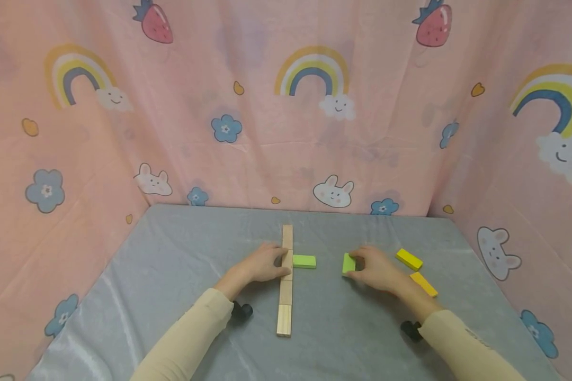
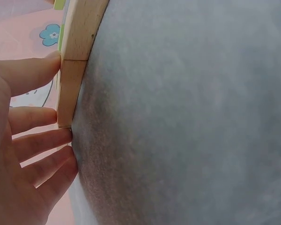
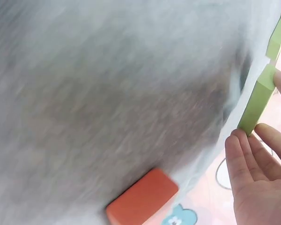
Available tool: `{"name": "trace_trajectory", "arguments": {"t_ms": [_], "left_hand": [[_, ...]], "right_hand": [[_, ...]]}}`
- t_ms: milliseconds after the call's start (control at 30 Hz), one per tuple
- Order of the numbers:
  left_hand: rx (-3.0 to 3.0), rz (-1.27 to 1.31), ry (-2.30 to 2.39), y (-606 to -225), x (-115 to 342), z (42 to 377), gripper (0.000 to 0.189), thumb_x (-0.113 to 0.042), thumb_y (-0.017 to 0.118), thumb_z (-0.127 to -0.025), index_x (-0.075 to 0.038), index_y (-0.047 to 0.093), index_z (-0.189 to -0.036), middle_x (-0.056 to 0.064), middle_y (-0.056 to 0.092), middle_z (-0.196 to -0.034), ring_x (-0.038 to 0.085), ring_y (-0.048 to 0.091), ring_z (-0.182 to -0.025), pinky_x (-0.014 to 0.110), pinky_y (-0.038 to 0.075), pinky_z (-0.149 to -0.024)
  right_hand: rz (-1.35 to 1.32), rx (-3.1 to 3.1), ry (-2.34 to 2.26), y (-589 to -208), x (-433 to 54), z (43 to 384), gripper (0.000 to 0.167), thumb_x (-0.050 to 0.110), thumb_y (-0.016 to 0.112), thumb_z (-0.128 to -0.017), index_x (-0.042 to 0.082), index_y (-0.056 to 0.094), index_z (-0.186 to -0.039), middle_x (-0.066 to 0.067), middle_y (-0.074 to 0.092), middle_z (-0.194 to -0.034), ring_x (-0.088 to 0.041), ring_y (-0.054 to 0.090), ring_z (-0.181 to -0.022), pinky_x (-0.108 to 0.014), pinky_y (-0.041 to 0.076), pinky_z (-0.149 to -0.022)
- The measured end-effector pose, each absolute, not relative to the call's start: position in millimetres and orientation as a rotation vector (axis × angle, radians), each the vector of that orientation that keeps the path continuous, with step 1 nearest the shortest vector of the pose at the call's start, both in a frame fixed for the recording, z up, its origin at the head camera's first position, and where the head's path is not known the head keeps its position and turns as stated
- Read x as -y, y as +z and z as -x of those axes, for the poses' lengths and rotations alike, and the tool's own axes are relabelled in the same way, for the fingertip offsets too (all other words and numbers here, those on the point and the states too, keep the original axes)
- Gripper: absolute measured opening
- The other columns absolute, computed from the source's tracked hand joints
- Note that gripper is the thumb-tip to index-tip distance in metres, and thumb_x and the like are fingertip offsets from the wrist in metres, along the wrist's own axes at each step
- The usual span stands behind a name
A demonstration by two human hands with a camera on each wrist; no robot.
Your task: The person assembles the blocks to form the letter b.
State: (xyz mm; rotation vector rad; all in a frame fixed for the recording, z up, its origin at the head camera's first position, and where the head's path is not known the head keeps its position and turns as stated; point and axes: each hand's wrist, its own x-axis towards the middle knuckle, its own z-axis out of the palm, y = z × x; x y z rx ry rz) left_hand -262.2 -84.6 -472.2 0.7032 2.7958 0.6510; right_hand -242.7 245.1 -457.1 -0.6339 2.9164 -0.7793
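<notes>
The green block (image 1: 348, 264) is in the right hand (image 1: 377, 269), pinched between thumb and fingers at its opposite ends; whether it touches the cloth I cannot tell. It is to the right of a second green block (image 1: 304, 262), apart from it. That one lies flat, one end against the right side of a row of four plain blocks (image 1: 285, 292). The left hand (image 1: 266, 264) rests its thumb and fingertips on the row, extended rather than clenched, seemingly to steady it. Two yellow blocks (image 1: 409, 260) lie beyond the right hand on the grey cloth (image 1: 171, 254). The step in hand looks like placing the held block; the next move seems to call for lining it up without nudging the row.
</notes>
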Motion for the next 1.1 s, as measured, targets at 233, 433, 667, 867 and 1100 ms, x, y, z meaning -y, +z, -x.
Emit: {"name": "trace_trajectory", "arguments": {"t_ms": [233, 433, 667, 867, 1100], "left_hand": [[-2.789, -0.704, 0.66, -470, 85, 262, 0.064, -0.039, 0.069, -0.096, -0.005, 0.053, -0.147, 0.016, 0.049, -0.15, 0.038, 0.042, -0.141, 0.051, 0.038, -0.113], [-2.787, -0.707, 0.661, -469, 85, 261, 0.063, -0.039, 0.069, -0.096, -0.006, 0.053, -0.148, 0.016, 0.049, -0.15, 0.038, 0.042, -0.14, 0.052, 0.039, -0.112], [-2.788, -0.717, 0.656, -469, 84, 261, 0.063, -0.039, 0.069, -0.096, -0.006, 0.054, -0.147, 0.017, 0.05, -0.149, 0.038, 0.044, -0.14, 0.051, 0.039, -0.113], [-2.792, -0.724, 0.648, -470, 84, 262, 0.062, -0.039, 0.07, -0.096, -0.005, 0.054, -0.147, 0.017, 0.05, -0.149, 0.038, 0.044, -0.14, 0.051, 0.039, -0.112], [-2.791, -0.716, 0.645, -470, 84, 263, 0.062, -0.039, 0.069, -0.096, -0.005, 0.054, -0.147, 0.017, 0.05, -0.149, 0.038, 0.044, -0.14, 0.051, 0.039, -0.113]], "right_hand": [[0.651, -2.891, -0.812, -456, -230, 242, 0.05, 0.027, 0.081, -0.087, -0.002, 0.068, -0.126, -0.01, 0.065, -0.118, -0.024, 0.06, -0.102, -0.046, 0.054, -0.09], [0.658, -2.876, -0.812, -455, -220, 243, 0.05, 0.026, 0.081, -0.087, -0.002, 0.068, -0.126, -0.011, 0.064, -0.12, -0.025, 0.06, -0.104, -0.047, 0.054, -0.092], [0.663, -2.851, -0.809, -455, -212, 242, 0.05, 0.025, 0.082, -0.087, -0.001, 0.068, -0.127, -0.01, 0.064, -0.121, -0.026, 0.06, -0.106, -0.047, 0.053, -0.093], [0.652, -2.852, -0.801, -458, -203, 241, 0.05, 0.025, 0.082, -0.086, 0.0, 0.068, -0.127, -0.008, 0.064, -0.119, -0.025, 0.059, -0.106, -0.047, 0.053, -0.093], [0.645, -2.857, -0.745, -459, -194, 241, 0.05, 0.025, 0.083, -0.086, 0.0, 0.068, -0.126, -0.007, 0.064, -0.119, -0.025, 0.06, -0.108, -0.048, 0.051, -0.096]]}}
